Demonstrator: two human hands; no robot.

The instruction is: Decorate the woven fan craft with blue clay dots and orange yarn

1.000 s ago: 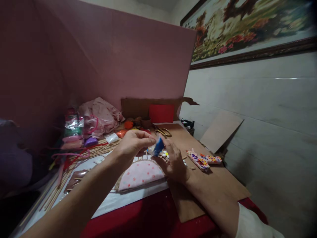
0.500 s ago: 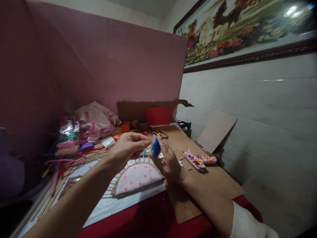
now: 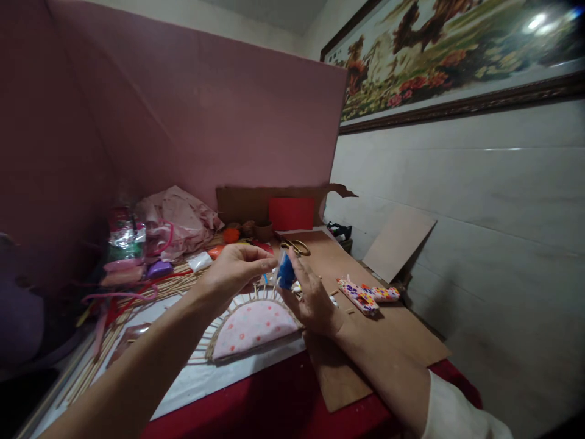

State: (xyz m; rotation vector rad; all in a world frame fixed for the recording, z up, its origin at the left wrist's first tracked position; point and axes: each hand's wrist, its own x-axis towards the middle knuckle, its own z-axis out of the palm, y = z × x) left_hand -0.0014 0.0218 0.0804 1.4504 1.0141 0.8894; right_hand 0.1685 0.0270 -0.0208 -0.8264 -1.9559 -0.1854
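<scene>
My right hand (image 3: 311, 299) holds a small clear packet with blue contents (image 3: 286, 272) upright above the table. My left hand (image 3: 233, 271) is raised beside it, fingertips pinched at the packet's top edge. Right below both hands lies a pink dotted half-round pad (image 3: 252, 326) ringed with thin wooden sticks, on a white sheet (image 3: 201, 378). What my left fingertips pinch is too small to make out.
A flowered glue gun (image 3: 365, 295) lies on the brown board (image 3: 388, 335) to the right. Gold scissors (image 3: 296, 246), a red card (image 3: 291, 213), pink cloth (image 3: 176, 222) and a pile of sticks and pipe cleaners (image 3: 128, 292) crowd the back and left. A wall stands close on the right.
The view swung slightly left and down early on. Both hands stay together at the blue packet; my left fingers shifted slightly at its top.
</scene>
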